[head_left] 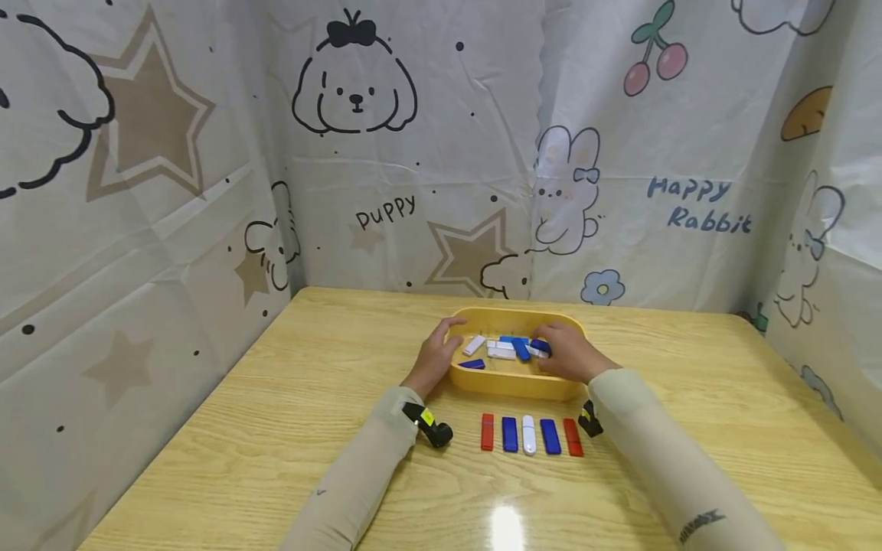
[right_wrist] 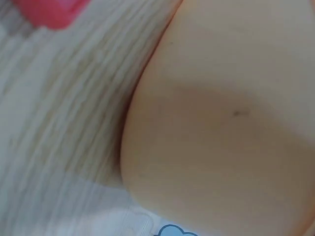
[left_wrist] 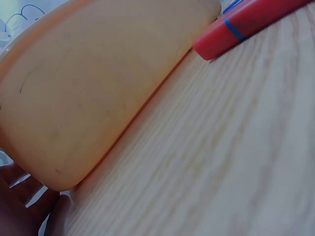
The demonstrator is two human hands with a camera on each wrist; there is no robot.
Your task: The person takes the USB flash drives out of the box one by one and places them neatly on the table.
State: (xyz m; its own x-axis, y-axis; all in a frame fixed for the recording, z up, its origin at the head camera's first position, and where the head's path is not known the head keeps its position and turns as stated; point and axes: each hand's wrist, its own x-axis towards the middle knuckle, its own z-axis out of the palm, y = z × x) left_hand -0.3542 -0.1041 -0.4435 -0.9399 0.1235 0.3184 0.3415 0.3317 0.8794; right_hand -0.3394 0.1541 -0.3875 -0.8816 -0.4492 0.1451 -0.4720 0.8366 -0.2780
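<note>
Your L hand (head_left: 434, 358) grips yellow tray (head_left: 510, 385); can't tell if R hand (head_left: 569, 352) fingers pinch blue stick (head_left: 540, 346). Loose hold might = drop.

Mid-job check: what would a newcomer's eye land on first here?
Probably the row of five small sticks, red, blue, white, blue, red, on the table before the yellow tray. Next, the tray itself, holding loose white and blue sticks, the left grip at its left end, the right grip at its right. Behind, the cartoon-printed backdrop.
</note>
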